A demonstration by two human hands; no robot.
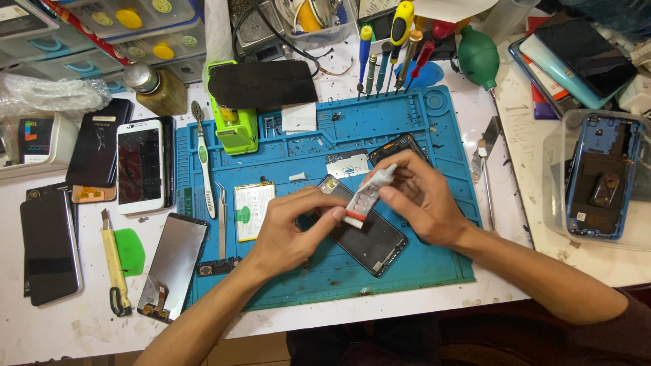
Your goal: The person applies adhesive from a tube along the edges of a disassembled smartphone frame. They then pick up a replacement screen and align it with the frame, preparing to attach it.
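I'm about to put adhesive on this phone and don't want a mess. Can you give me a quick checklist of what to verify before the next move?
1. Both hands on the tube: ok. The left hand and right hand hold the small white tube.
2. Tube cap off: cannot tell, fingers hide the tip.
3. Phone under the tube: ok. The dark phone lies flat on the blue mat.
4. Loose parts away from the phone: not ok. A metal plate and the battery lie close by.
5. Tweezers within reach: ok, tweezers lie on the mat's left.
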